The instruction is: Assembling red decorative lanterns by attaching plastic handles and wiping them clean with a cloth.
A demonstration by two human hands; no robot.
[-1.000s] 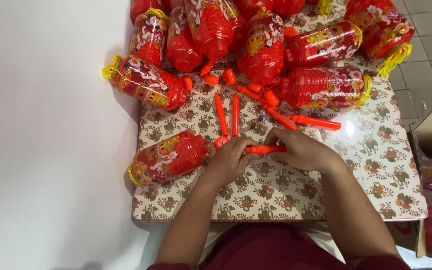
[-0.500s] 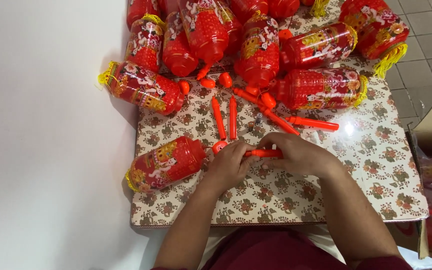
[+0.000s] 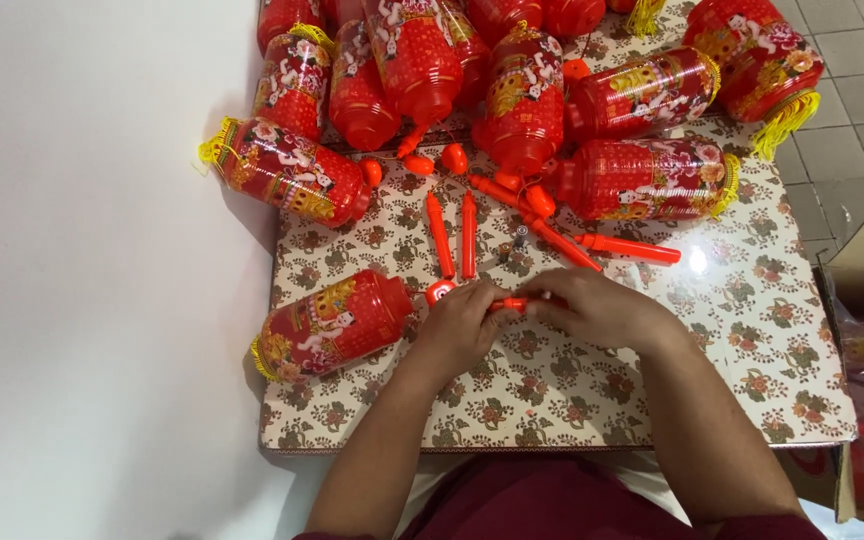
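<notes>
Both hands are meeting over the middle of the bench (image 3: 732, 330), a small table covered in a cream floral-patterned cloth. The left hand (image 3: 462, 325) and the right hand (image 3: 597, 310) are each closing fingers around a slim orange plastic stick (image 3: 509, 304), holding it level between them; only a short middle section is showing, the ends hidden by the fingers. A red cylindrical plastic lantern with gold print and a yellow fringe (image 3: 327, 328) is lying on its side just beside the left hand. Two loose orange sticks (image 3: 452, 235) are lying parallel beyond the hands, with a pile of similar red lanterns (image 3: 522, 90) crowding the far end.
</notes>
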